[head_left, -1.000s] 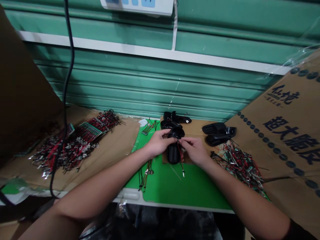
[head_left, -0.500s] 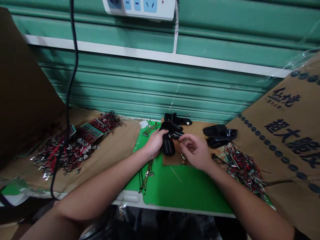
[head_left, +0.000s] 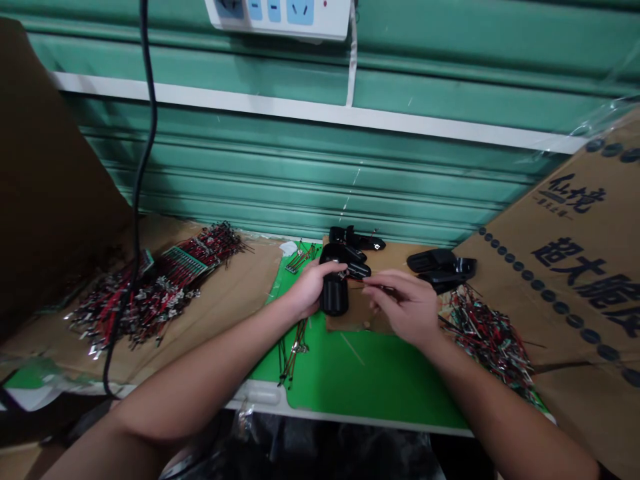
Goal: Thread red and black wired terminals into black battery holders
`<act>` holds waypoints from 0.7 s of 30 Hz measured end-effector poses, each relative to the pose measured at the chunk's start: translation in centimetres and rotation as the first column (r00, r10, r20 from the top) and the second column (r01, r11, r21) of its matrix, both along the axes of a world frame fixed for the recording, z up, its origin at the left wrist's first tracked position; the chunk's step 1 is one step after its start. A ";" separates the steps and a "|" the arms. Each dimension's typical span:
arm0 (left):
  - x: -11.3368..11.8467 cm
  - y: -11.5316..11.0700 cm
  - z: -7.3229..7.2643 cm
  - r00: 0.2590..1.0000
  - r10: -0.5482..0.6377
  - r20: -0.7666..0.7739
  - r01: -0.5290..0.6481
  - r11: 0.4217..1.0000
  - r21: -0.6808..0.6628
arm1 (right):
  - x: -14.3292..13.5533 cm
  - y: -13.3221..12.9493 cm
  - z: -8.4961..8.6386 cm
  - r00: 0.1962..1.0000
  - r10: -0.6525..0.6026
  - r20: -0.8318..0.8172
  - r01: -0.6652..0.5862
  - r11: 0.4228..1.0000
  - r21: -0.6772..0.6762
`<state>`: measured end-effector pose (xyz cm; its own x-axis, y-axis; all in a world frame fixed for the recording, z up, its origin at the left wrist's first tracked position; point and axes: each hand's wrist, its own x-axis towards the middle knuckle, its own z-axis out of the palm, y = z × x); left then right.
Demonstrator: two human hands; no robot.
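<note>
My left hand [head_left: 311, 288] is wrapped round the side of a black plastic housing [head_left: 335, 293], its thumb lying over the top near small metal parts. Just right of the housing, my right hand [head_left: 400, 297] pinches something thin, perhaps a wire, too small to make out. Its fingertips are beside a black piece with light marks [head_left: 359, 269]. Beneath the housing lies a piece of cardboard [head_left: 353, 319] on the green board [head_left: 380, 380]. Other black parts [head_left: 357, 238] rest behind it, against the wall side.
Wired components [head_left: 145, 300] are heaped on cardboard at the left, and another wire pile [head_left: 493, 340] is at the right. Black shells [head_left: 443, 267] lie right of my right hand. Loose wires [head_left: 295, 350] are near my left wrist. A black cable [head_left: 145, 153] hangs at the left.
My right hand has moved a little right, its fingers now closer together. My left thumb has stretched further across the black housing, which has shifted slightly left.
</note>
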<state>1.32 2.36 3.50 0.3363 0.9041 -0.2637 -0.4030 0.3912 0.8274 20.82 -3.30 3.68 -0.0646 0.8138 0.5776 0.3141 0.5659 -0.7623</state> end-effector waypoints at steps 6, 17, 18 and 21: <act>-0.4 -0.5 0.6 0.987 -0.152 0.053 0.149 0.988 0.050 | 0.3 1.2 -0.4 0.967 -0.086 -0.240 0.062 0.993 -0.105; 0.8 -1.8 -0.2 0.953 -0.279 -0.117 0.291 0.951 0.103 | 0.1 1.1 -0.1 0.959 -0.123 -0.257 0.073 0.978 -0.195; 0.9 -1.9 -0.4 0.947 -0.298 -0.116 0.310 0.944 0.108 | 0.1 1.1 -0.1 0.964 -0.129 -0.233 0.083 0.977 -0.198; 0.9 -1.9 -0.8 0.931 -0.348 -0.112 0.360 0.927 0.106 | 0.3 1.1 -0.2 0.973 -0.130 -0.188 0.095 0.978 -0.186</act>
